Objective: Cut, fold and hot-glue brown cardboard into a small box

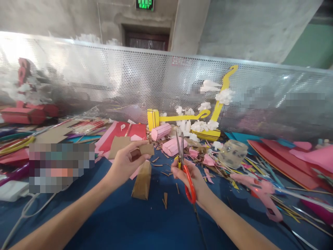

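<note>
The blue tabletop (109, 222) bears a cardboard form (142, 182), scraps (165, 200) and a (pink) glue gun (264, 189).

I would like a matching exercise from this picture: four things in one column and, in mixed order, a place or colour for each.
Things:
1. Scissors
2. Brown card
3. Glue gun
4. Exit sign

Places or colours:
A. Pink, at the right side
B. Above the doorway
C. In the right grip
D. In the left grip

Pairs: 1-C, 2-D, 3-A, 4-B.

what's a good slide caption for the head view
Left hand holding cardboard, right hand holding red-handled scissors, above a blue table.
</note>
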Demonstrator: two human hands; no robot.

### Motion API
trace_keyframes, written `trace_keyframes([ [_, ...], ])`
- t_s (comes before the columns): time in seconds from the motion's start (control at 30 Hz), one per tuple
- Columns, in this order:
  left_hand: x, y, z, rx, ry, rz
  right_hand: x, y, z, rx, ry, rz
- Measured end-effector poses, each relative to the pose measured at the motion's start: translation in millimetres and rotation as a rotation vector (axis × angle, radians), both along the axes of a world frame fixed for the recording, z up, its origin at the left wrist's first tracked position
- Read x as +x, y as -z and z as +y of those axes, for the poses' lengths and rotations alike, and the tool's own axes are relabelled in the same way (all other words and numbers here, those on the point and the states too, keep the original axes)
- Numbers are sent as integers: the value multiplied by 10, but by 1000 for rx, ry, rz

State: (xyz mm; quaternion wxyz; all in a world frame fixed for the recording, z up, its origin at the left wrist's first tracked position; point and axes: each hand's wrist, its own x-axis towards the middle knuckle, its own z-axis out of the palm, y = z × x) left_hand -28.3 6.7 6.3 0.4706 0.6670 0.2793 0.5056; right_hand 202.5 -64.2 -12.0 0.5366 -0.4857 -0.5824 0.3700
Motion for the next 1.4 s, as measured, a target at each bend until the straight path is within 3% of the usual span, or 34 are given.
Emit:
trace_keyframes([
  [0.17,-19,5,-22,-3,-49,103,10,10,33,-16,-10,-14],
  [0.33,-53,-53,-34,156,-92,235,21,-4,52,-35,-45,-52],
  [0.53,-23,-54,-26,-74,47,22,45,41,-14,-104,-134,-98],
  [0.73,-31,-15,-21,-148,54,-24,-1,-31,-135,-185,-164,-277],
  [0.9,-22,-12,-27,-61,105,37,-35,-139,-190,-180,-155,-391],
  [1.07,-14,-35,-44,44,148,95,-50,-115,-190,-181,-176,-384],
  [1.4,-20,-19,-30,86,156,137,-49,-130,-206,-151,-155,-400],
])
